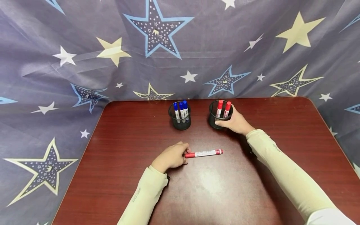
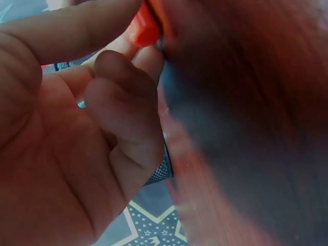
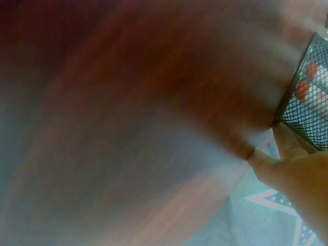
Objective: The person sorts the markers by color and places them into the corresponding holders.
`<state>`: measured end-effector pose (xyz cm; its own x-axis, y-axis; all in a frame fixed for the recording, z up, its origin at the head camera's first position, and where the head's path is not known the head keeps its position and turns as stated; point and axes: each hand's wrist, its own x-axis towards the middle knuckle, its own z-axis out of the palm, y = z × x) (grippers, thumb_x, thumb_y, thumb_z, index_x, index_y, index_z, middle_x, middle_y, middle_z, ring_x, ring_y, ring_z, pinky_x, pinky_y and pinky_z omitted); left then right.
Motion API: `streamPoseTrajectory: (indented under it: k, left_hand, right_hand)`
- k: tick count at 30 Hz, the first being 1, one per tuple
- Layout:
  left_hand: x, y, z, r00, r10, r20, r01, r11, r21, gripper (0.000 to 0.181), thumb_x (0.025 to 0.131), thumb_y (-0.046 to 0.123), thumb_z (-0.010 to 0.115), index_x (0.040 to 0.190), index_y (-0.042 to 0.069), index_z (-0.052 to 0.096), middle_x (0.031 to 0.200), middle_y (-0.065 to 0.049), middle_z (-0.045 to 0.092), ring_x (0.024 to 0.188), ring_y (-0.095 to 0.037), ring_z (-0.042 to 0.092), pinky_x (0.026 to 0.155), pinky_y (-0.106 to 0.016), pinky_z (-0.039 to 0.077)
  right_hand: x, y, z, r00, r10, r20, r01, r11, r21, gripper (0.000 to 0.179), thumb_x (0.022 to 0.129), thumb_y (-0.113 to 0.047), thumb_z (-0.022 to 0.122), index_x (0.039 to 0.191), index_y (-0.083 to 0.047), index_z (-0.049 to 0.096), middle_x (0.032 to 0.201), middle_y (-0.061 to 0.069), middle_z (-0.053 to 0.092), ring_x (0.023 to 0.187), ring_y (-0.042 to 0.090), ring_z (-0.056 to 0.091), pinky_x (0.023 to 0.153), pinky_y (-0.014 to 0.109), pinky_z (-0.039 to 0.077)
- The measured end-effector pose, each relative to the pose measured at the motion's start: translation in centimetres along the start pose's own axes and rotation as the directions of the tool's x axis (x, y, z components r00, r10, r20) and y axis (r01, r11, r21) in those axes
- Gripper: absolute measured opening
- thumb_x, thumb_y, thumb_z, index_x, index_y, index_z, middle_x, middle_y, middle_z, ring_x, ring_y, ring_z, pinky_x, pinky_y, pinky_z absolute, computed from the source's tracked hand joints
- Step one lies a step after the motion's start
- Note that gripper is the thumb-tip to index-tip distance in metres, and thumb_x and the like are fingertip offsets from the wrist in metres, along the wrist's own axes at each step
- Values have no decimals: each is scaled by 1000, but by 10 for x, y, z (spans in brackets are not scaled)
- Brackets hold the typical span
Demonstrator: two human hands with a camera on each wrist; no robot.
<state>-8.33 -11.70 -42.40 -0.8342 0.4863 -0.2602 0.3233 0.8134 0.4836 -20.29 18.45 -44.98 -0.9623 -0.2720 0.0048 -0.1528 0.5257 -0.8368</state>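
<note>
My left hand (image 1: 173, 155) pinches one end of a red marker (image 1: 205, 153) low over the middle of the table. In the left wrist view, the marker's red end (image 2: 145, 29) shows between thumb and fingers. On the right, my right hand (image 1: 236, 122) grips a black mesh pen cup (image 1: 214, 122) from its right side, thumb in front. Two red-capped markers (image 1: 219, 109) stand in that cup. The right wrist view shows part of the right hand (image 3: 292, 169) against the mesh (image 3: 300, 120).
A second black mesh cup (image 1: 181, 125) stands left of the gripped one and holds three blue-capped markers (image 1: 181, 107). The brown wooden table (image 1: 118, 150) ends at the back against a grey curtain (image 1: 92, 18) printed with stars.
</note>
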Motion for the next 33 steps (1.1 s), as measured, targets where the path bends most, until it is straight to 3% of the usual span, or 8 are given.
streamPoseTrajectory:
  k: [5, 9, 12, 16, 20, 24, 33]
  left_hand:
    - [2, -1, 7, 999, 9, -34, -6, 998, 66, 24, 81, 10, 82, 87, 17, 60, 82, 5, 51, 77, -16, 55, 71, -37, 47]
    - [2, -3, 5, 998, 28, -50, -25, 999, 44, 17, 84, 12, 77, 86, 16, 60, 80, 6, 50, 74, -15, 52, 68, -35, 45]
    - [1, -5, 1, 993, 66, -97, -65, 998, 11, 11, 87, 14, 73, 90, 15, 63, 81, 6, 51, 73, -14, 52, 67, -33, 44]
    - [1, -7, -6, 973, 110, -205, -124, 991, -53, 5, 92, 16, 68, 96, 14, 68, 86, 6, 55, 74, -11, 53, 68, -31, 46]
    - [1, -6, -11, 948, 109, -298, -156, 978, -141, 7, 96, 19, 66, 100, 17, 71, 90, 10, 57, 69, -4, 56, 67, -28, 48]
    - [2, -4, -15, 909, 124, -398, -219, 955, -202, 7, 97, 20, 67, 102, 19, 71, 90, 13, 56, 68, -2, 56, 65, -27, 49]
    - [13, 3, -19, 765, 201, -612, -428, 868, -251, 10, 95, 16, 72, 105, 13, 71, 99, 8, 61, 72, -8, 53, 63, -25, 47]
  right_hand:
    - [1, 1, 0, 1000, -8, -3, 8, 1000, 7, 98, 77, -33, 90, 149, -2, 32, 129, 20, 58, 118, 33, 56, 106, 50, 39]
    - [1, 1, 1, 1000, -3, -10, 3, 1000, 2, 95, 77, -34, 90, 147, -4, 34, 128, 20, 60, 116, 33, 57, 105, 49, 40]
    - [1, 1, 1, 1000, 1, -11, -1, 1000, -1, 93, 77, -34, 90, 145, -5, 35, 126, 20, 61, 116, 33, 58, 104, 47, 41]
    - [1, 1, 1, 1000, 6, -12, -6, 1000, -6, 92, 77, -34, 90, 144, -5, 35, 125, 20, 61, 116, 33, 57, 103, 48, 41]
    - [0, 1, 1, 1000, 0, -11, 0, 1000, -5, 91, 77, -33, 90, 143, -4, 35, 124, 21, 61, 116, 34, 57, 103, 48, 41]
    - [0, 2, 0, 1000, -7, -9, 6, 1000, -2, 91, 77, -32, 90, 144, -5, 35, 125, 21, 61, 116, 34, 57, 103, 49, 41]
    - [0, 1, 0, 1000, -6, -8, 6, 1000, 0, 91, 77, -32, 90, 144, -3, 35, 125, 21, 61, 116, 34, 57, 103, 48, 41]
